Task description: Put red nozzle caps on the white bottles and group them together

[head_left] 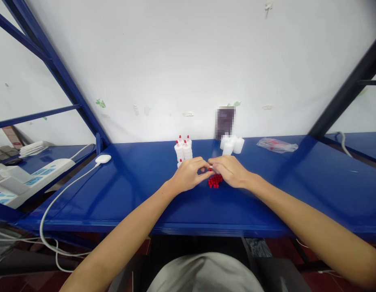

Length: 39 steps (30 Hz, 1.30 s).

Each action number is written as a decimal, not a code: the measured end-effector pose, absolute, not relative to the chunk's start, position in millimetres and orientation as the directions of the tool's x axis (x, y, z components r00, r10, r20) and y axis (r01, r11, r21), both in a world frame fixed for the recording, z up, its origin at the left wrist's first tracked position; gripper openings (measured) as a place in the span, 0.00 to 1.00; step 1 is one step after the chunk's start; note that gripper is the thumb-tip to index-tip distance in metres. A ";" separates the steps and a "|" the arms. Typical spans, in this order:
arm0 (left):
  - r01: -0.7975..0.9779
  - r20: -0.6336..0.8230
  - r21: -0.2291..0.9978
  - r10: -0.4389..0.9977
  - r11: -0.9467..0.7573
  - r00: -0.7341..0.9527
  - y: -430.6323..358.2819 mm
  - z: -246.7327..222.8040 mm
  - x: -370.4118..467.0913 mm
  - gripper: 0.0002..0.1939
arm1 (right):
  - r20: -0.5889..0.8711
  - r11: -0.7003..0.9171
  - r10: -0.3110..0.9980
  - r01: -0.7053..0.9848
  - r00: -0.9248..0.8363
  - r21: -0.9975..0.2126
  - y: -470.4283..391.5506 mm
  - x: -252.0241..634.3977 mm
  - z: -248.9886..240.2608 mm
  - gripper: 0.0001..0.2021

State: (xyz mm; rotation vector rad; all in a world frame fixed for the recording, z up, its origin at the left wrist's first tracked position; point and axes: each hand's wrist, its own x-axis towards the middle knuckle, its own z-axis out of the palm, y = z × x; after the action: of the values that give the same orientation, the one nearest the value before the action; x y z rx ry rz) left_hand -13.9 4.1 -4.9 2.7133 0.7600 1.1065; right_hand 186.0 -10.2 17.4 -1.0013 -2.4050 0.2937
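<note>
My left hand (189,174) and my right hand (229,170) meet at the middle of the blue table (121,190). Their fingertips pinch together around a small white bottle with a red cap (210,168), mostly hidden by the fingers. Which hand grips which part is unclear. A pile of small red caps (215,181) lies on the table just below the fingertips. Behind my left hand stands a cluster of white bottles with red caps (183,149). Behind my right hand stands a group of uncapped white bottles (232,144).
A clear plastic bag with red print (277,144) lies at the back right. A white cable with a puck-shaped end (103,159) runs off the left edge. A white device (29,178) sits on the left bench. Blue frame struts rise on both sides.
</note>
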 end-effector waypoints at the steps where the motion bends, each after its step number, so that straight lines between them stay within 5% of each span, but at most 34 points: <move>1: 0.411 0.621 0.279 0.489 -0.868 0.612 4.5 -5.1 -14.3 0.11 | 0.369 0.707 0.707 0.605 -0.603 -0.367 -10.4 185.5 17.7 0.14; 8: 0.418 0.663 0.242 0.464 -0.876 0.588 6.7 -5.6 -17.4 0.15 | 0.383 0.724 0.687 0.631 -0.618 -0.280 -10.3 184.7 18.2 0.11; 14: 0.442 0.674 0.175 0.434 -0.880 0.597 7.8 -3.9 -20.3 0.18 | 0.398 0.676 0.735 0.633 -0.549 -0.376 -11.5 184.2 19.3 0.12; 23: 0.446 0.615 0.185 0.457 -0.876 0.643 4.2 -2.2 -20.8 0.17 | 0.385 0.674 0.728 0.697 -0.567 -0.246 -12.4 184.5 21.9 0.13; 35: 0.469 0.582 -0.072 0.344 -0.880 0.736 1.3 3.4 -22.4 0.18 | 0.392 0.705 0.671 0.705 -0.630 -0.072 -15.8 182.5 25.4 0.13; 39: 0.449 0.598 -0.137 0.287 -0.883 0.748 1.9 2.5 -23.2 0.17 | 0.361 0.702 0.692 0.700 -0.626 -0.132 -17.2 181.7 23.2 0.14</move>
State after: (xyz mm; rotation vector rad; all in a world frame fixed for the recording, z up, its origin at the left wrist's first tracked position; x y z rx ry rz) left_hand -23.2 1.9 2.5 3.1908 0.6864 1.0130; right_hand 181.7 -17.2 23.2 -1.0812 -2.5259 -0.0291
